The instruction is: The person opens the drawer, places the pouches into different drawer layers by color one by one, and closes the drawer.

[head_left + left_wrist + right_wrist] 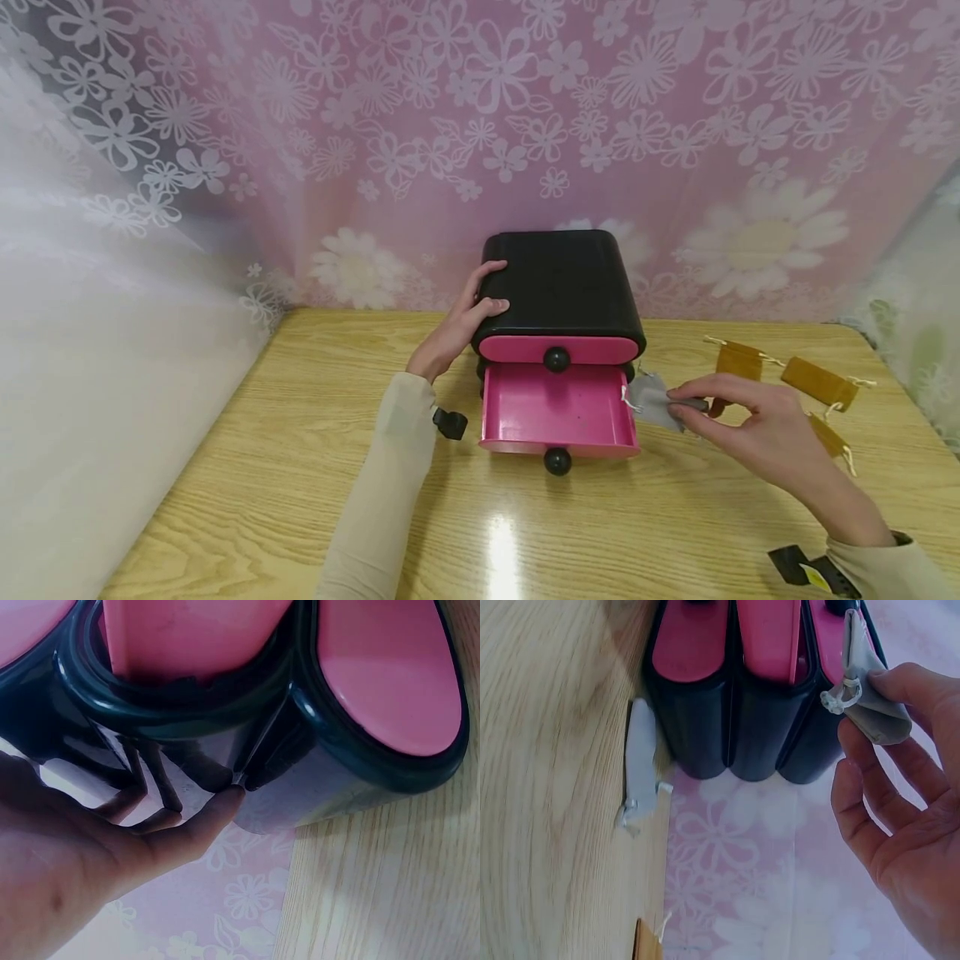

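A black cabinet [562, 279] with pink drawers stands on the table, its middle drawer [558, 408] pulled out with a bare pink floor. My left hand [453, 325] rests against the cabinet's left side, fingertips over the top edge; in the left wrist view its fingers [199, 817] touch the glossy side. Just right of the pulled-out drawer, my right hand [772, 429] pinches a small grey drawstring pouch [877, 712] between thumb and fingers. Another grey pouch [640, 754] lies on the table beside the cabinet, partly overlapped by the right hand's work in the head view.
On the right of the table lie several brown drawstring pouches, among them one near the back [738, 360] and one farther right [820, 382]. A pink flowered curtain [480, 125] hangs behind the cabinet. The upper drawer [517, 349] is closed.
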A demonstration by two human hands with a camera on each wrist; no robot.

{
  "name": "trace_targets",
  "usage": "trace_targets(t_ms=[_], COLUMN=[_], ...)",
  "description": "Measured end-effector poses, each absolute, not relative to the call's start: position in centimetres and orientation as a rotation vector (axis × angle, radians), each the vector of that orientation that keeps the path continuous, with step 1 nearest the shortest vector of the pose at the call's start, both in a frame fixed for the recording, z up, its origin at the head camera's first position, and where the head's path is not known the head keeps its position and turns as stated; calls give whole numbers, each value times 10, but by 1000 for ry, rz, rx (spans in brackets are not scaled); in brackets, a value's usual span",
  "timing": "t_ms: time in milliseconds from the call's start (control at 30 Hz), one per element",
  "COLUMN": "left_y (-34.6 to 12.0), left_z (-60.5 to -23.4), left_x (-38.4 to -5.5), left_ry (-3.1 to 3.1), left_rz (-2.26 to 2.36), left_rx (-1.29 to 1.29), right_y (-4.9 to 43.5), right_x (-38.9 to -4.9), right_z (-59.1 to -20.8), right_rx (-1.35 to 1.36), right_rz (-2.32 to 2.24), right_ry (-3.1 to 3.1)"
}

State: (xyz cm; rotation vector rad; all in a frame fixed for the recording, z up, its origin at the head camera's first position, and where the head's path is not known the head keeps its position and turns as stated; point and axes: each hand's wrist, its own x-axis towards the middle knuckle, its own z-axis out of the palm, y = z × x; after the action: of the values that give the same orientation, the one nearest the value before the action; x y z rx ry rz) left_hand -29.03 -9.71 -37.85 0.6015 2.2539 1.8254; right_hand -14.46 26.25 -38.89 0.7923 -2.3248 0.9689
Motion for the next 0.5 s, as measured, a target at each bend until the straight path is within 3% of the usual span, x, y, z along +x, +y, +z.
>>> trace_targets(t_ms=[500], left_y=[-98], left_z=[-380], left_x=[-292], left_ry=[2273], left_rz=[1812], left_rx=[604], right_y=[231], right_x=[-158], right_z=[-398], right_rx=[895], right_rz=[1042], right_ry=[-2240])
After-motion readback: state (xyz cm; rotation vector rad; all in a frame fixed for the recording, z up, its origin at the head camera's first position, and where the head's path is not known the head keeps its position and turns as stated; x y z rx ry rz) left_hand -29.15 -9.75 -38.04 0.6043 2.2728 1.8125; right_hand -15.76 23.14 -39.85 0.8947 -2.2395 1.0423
